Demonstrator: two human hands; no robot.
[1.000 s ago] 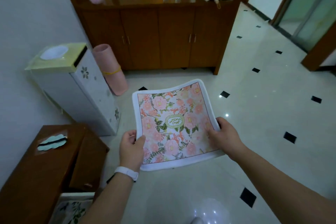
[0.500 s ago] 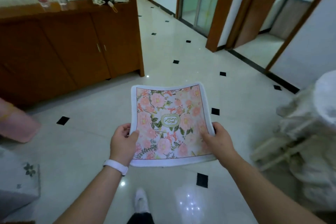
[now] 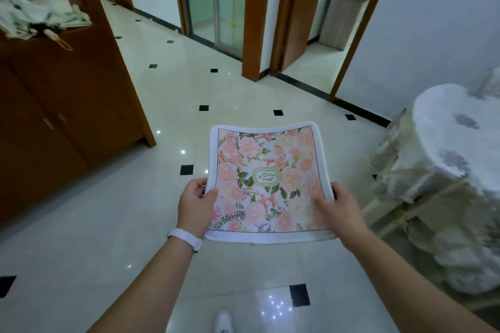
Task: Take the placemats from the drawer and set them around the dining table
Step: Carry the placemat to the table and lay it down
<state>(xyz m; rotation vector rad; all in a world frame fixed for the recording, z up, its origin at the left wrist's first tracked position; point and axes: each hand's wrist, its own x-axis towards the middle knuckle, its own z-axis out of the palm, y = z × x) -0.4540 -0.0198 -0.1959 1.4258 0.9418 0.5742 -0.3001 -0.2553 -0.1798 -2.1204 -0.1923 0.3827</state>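
Gripping placemat (image 3: 266, 184), apparently both hands

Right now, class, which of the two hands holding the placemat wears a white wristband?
The left hand, gripping the floral placemat at its left edge, has the white band on its wrist; the right hand has a bare wrist.

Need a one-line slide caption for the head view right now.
Both hands, left and right, carry a floral placemat flat above the tiled floor, the cloth-covered dining table at right.

Glossy tiled floor (image 3: 108, 224), cloth-draped dining table (image 3: 460, 143) at right.
Pale tiles carried small black diamond insets; a wooden cabinet (image 3: 54, 116) stood left.
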